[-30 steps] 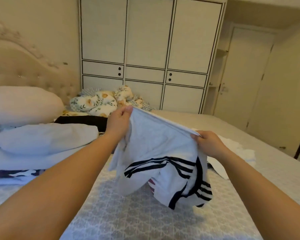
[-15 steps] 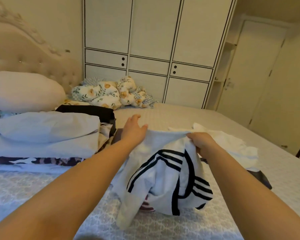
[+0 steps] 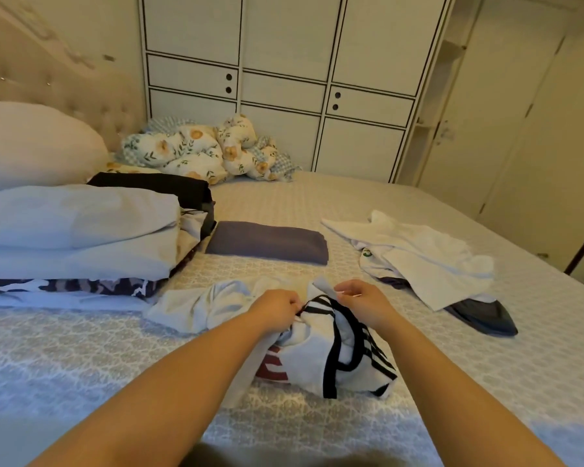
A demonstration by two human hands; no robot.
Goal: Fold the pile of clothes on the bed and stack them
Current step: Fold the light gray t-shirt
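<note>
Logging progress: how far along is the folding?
Done: one folded purple garment lies flat. In hand: left hand and right hand grip a crumpled white striped shirt. Left: loose white clothes over a dark garment, then stacking.

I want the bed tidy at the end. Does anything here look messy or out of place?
Yes. The white garment with black stripes lies bunched under both hands, unfolded. A loose white heap sprawls on the right over a dark garment. The purple piece is neatly folded.
</note>
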